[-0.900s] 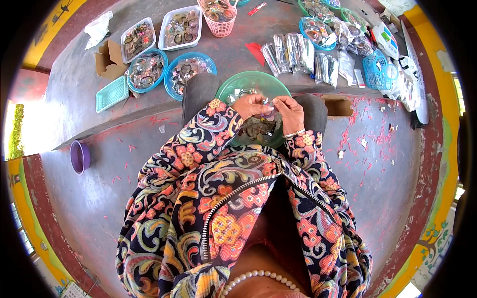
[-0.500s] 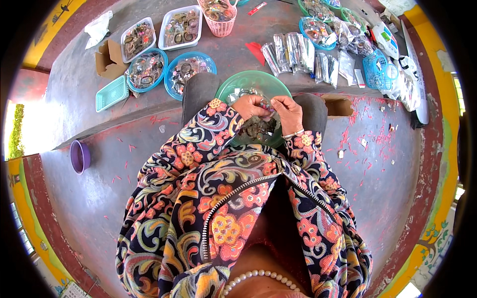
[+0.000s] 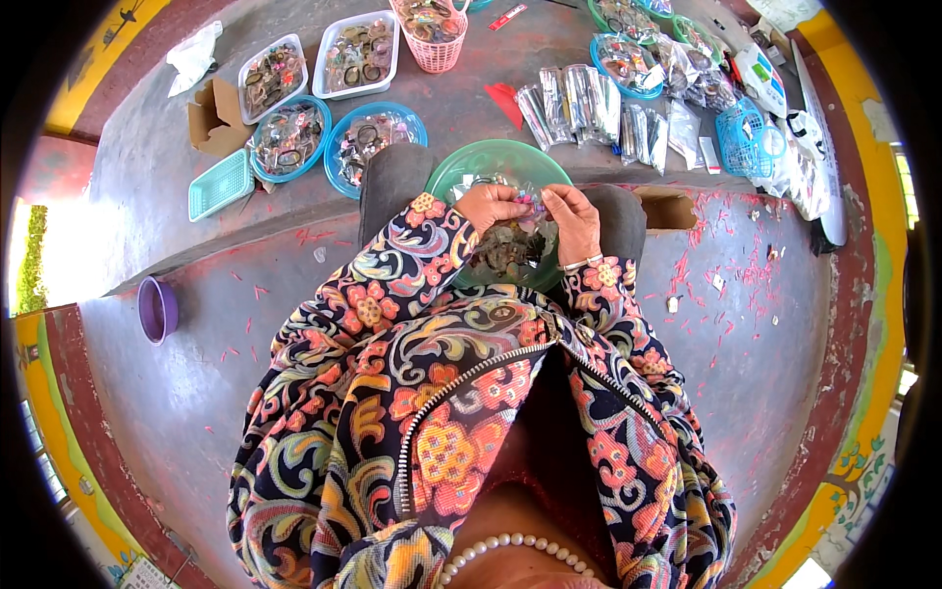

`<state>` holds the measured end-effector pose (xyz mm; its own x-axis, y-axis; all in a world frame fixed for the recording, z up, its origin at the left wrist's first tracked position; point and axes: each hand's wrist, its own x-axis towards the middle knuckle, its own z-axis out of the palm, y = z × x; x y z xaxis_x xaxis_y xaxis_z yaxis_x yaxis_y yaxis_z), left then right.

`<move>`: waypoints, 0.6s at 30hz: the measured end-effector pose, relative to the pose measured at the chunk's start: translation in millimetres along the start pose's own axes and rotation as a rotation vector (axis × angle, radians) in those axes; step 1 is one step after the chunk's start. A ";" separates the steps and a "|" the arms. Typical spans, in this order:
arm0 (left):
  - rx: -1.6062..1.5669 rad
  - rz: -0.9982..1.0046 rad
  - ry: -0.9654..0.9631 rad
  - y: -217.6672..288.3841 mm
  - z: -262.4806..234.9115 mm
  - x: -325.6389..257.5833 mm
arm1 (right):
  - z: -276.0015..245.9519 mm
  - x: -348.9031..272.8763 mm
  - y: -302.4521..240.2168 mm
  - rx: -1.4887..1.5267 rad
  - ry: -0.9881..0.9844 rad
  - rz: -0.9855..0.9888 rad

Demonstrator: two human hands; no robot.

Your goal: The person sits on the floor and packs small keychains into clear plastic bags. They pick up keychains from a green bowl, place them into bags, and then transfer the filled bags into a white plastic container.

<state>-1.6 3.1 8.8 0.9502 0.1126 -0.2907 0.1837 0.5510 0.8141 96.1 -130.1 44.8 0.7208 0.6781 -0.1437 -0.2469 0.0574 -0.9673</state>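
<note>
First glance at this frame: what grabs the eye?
The bright floral jacket fills the lower centre. Above it, the left hand and right hand meet over a green bowl of small dark pieces. Blue bowls and clear packets line the grey ledge beyond.

Purple cup [image 3: 157, 308], perhaps plastic; pink basket [image 3: 433, 39].

This looks like an outdoor work spot for sorting small trinkets, not a home room. A grey concrete ledge [image 3: 147, 187] with worn red paint carries many goods: round blue plastic bowls [image 3: 376, 140], a pink plastic basket [image 3: 433, 44] at its far edge, and rows of clear plastic packets [image 3: 579, 103]. The yellow painted border [image 3: 854, 128] and strong sunlight suggest open air.
</note>
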 end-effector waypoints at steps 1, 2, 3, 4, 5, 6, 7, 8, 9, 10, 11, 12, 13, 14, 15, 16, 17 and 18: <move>0.004 0.022 0.008 0.4 0.1 -0.7 | 2.1 -0.1 -1.8 0.009 -0.012 0.017; 0.008 0.043 0.017 0.7 0.3 -1.2 | 3.2 0.0 -2.7 0.019 -0.024 0.035; 0.039 0.046 0.038 2.2 1.7 -2.3 | 2.1 0.6 -1.7 0.042 -0.041 0.072; 0.069 0.049 0.059 3.5 3.1 -3.6 | -0.3 1.7 0.5 0.065 -0.057 0.110; 0.100 0.051 0.079 5.1 4.6 -4.8 | -2.6 2.3 2.3 0.089 -0.074 0.148; 0.161 0.043 0.097 7.9 6.6 -6.4 | -4.6 2.6 3.2 0.105 -0.095 0.177; 0.221 0.035 0.114 11.1 8.9 -7.9 | -6.5 2.9 3.9 0.121 -0.117 0.206; 0.281 0.027 0.130 12.6 10.0 -8.5 | -7.8 3.0 5.1 0.137 -0.138 0.234; 0.329 0.033 0.125 8.5 5.8 -5.5 | -7.9 3.5 7.3 0.132 -0.129 0.210; 0.375 0.039 0.120 2.1 -0.5 -0.6 | -8.0 4.2 10.3 0.127 -0.120 0.185; 0.422 0.046 0.115 -4.8 -6.5 3.4 | -7.8 4.8 11.9 0.121 -0.111 0.160; 0.352 0.046 0.103 -5.9 -6.1 4.4 | -8.3 5.6 12.5 0.142 -0.094 0.152; 0.283 0.045 0.090 -7.2 -5.3 5.4 | -8.9 6.4 12.9 0.161 -0.078 0.144; 0.213 0.045 0.078 -8.4 -5.1 5.9 | -9.5 6.9 13.3 0.181 -0.062 0.136; 0.222 0.045 0.077 -6.9 -3.6 4.6 | -10.5 6.8 13.9 0.177 -0.062 0.132; 0.232 0.046 0.077 -5.2 -2.5 3.3 | -11.7 6.7 14.7 0.173 -0.061 0.129; 0.241 0.046 0.077 -3.4 -1.5 2.0 | -12.3 6.5 15.2 0.169 -0.061 0.125; 0.265 0.047 0.092 -2.3 -1.4 0.9 | -11.4 6.0 13.8 0.184 -0.070 0.146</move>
<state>-1.6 3.1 5.9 0.9346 0.2145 -0.2838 0.2105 0.3096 0.9273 104.4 -133.6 28.2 0.6239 0.7378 -0.2578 -0.4633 0.0835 -0.8823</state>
